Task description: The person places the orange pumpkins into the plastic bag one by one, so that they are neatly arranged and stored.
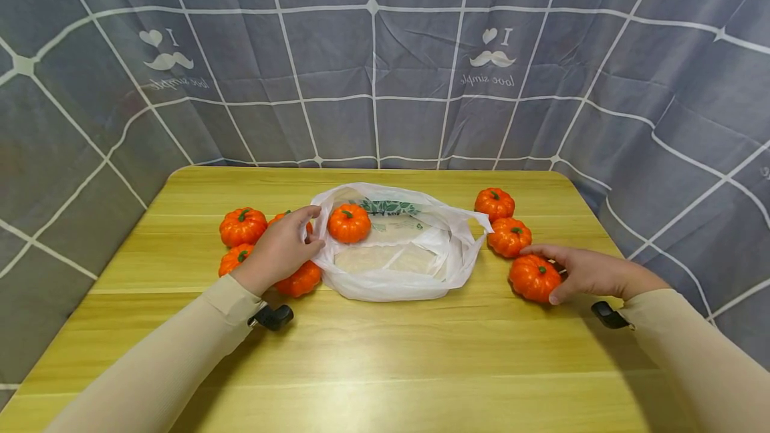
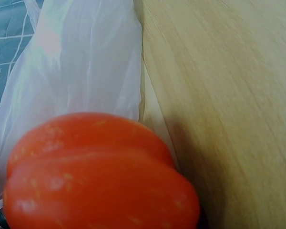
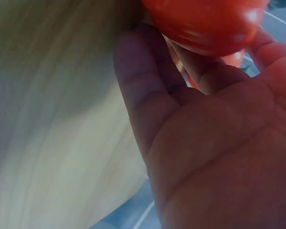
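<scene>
A white plastic bag (image 1: 385, 290) lies with its mouth spread wide in the middle of the table, green print on its inner side. One small orange pumpkin (image 1: 349, 223) sits inside at the left. My left hand (image 1: 281, 250) pinches the bag's left rim between thumb and fingers. In the left wrist view, another pumpkin (image 2: 100, 176) stands close beside the bag's wall. My right hand (image 1: 592, 272) grips the nearest pumpkin on the right (image 1: 534, 278), thumb on the near side and fingers on the far side. The right wrist view shows fingers (image 3: 138, 71) beneath that pumpkin.
Several pumpkins (image 1: 242, 226) cluster left of the bag, partly hidden by the left hand. Two more pumpkins (image 1: 509, 238) stand by the bag's right handle. A wooden table (image 1: 385, 359) carries everything, with a grey checked curtain (image 1: 415, 52) behind and at the sides.
</scene>
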{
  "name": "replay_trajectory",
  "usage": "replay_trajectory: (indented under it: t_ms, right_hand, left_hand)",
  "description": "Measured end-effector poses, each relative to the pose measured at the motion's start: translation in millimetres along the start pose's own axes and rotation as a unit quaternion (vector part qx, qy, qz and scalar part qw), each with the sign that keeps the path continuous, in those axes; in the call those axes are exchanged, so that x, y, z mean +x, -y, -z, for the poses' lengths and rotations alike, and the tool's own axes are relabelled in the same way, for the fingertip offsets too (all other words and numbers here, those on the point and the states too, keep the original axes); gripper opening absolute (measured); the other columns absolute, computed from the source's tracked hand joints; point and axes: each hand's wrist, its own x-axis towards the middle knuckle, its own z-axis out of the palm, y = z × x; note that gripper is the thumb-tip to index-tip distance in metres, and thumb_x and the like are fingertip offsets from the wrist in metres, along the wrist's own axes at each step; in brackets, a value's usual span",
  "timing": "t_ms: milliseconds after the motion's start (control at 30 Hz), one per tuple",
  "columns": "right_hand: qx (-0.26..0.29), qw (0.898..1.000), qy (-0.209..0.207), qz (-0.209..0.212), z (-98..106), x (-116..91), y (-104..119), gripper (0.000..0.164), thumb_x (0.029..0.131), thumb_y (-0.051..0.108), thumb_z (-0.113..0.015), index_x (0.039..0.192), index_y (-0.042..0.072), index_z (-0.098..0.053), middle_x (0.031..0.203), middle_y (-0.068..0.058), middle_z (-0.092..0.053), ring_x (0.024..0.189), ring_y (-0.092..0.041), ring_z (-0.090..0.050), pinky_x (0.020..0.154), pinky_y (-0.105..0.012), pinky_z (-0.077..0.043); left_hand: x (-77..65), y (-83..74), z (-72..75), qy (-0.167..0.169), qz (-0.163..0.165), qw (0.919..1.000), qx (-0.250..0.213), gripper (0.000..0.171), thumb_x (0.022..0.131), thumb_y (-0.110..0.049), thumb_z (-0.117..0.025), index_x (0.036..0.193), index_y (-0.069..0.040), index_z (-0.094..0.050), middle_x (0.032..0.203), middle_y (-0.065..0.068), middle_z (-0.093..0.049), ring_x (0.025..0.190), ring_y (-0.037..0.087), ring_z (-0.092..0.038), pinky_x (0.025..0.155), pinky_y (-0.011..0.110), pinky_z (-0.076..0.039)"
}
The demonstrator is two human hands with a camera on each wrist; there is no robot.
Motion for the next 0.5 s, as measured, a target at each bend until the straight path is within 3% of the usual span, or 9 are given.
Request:
replay_trajectory:
  t_ms: [167,500]
  right_hand:
    - [0.006,1.0,0.001,-0.009,-2.1,1.8,-3.3,0.091,0.073,0.015,-0.089,0.153,0.009,-0.046,0.148,-0.024,-0.051,0.128,-0.033,-0.05,0.1,-0.023,-0.043]
    - [0.064,0.998,0.01,-0.013,-1.3,2.7,-8.8,0.093,0.075,0.011,-0.089,0.155,0.006,-0.043,0.151,-0.026,-0.047,0.126,-0.027,-0.05,0.099,-0.02,-0.044]
  left_hand:
    - [0.2,-0.8,-0.2,0.002,0.0,1.0,-0.001,0.067,0.096,-0.021,-0.075,0.155,-0.006,-0.047,0.107,0.009,-0.065,0.077,0.021,-0.056,0.067,0.031,-0.049]
    - [-0.1,-2.5,0.2,0.001,0.001,1.0,-0.001,0.068,0.096,-0.021,-0.076,0.156,-0.006,-0.047,0.095,0.008,-0.062,0.076,0.022,-0.054,0.068,0.032,-0.047]
